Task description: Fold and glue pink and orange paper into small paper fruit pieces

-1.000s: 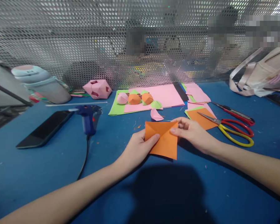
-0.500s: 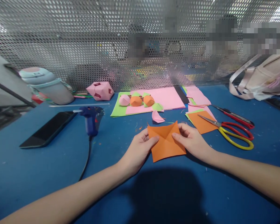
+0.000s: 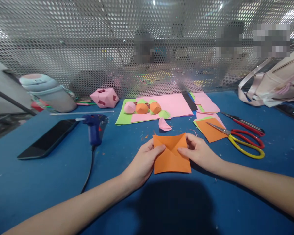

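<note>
An orange paper square [image 3: 171, 157] with diagonal creases is held just above the blue table [image 3: 51, 182], in front of me. My left hand [image 3: 142, 161] pinches its left edge, thumb on top. My right hand [image 3: 199, 152] pinches its right edge, thumb pointing inward over the crease. Both hands are closed on the sheet. The far edge of the paper dips into a shallow V between the hands.
Red and yellow scissors [image 3: 245, 140] lie on another orange sheet [image 3: 209, 129] at right. Pink and green sheets [image 3: 173, 102] with small folded paper shapes [image 3: 142, 107] lie behind. A blue glue gun [image 3: 94, 127], a phone [image 3: 49, 137], a bottle [image 3: 47, 93] and a pink paper ball [image 3: 104, 97] are at left. A bag [image 3: 276, 83] sits at far right.
The orange square has turned from a tilted, diamond-like lie to nearly square-on and come slightly nearer to me. Both hands kept their hold and shifted with it.
</note>
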A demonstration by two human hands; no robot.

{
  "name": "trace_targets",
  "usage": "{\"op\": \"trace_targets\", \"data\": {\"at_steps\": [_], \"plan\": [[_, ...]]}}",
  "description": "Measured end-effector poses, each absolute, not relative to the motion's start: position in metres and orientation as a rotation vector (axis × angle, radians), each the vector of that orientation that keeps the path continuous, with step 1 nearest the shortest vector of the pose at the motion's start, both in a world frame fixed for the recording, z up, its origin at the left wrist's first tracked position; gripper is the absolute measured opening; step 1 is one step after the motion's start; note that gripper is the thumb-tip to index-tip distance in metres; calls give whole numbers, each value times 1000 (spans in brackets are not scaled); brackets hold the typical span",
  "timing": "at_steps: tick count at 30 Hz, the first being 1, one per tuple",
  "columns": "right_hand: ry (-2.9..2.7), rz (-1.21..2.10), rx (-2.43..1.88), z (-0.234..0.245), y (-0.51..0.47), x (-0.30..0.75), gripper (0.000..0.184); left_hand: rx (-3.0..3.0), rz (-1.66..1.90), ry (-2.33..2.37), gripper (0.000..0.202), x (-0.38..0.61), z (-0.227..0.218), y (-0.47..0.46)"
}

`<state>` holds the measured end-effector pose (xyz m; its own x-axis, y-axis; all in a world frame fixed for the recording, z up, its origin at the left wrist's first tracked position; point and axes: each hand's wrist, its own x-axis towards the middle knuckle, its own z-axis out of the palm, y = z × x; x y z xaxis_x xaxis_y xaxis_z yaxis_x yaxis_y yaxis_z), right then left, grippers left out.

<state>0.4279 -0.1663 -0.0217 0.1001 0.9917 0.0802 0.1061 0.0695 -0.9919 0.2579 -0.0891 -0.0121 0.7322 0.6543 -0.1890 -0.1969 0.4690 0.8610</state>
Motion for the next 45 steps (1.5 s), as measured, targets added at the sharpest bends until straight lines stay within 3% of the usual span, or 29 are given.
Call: {"op": "trace_targets", "data": {"at_steps": [25, 36, 45], "plan": [[-1138, 1094, -1255, -25, -165, 426, 21, 1002, 535, 562, 36, 258, -7, -93], [-1130, 963, -1355, -19, -164, 426, 16, 1124, 504, 634, 19, 258, -7, -91], [-1175, 927, -1315, -21, -163, 428, 16, 1290, 479, 700, 30, 255, -9, -90]]}}
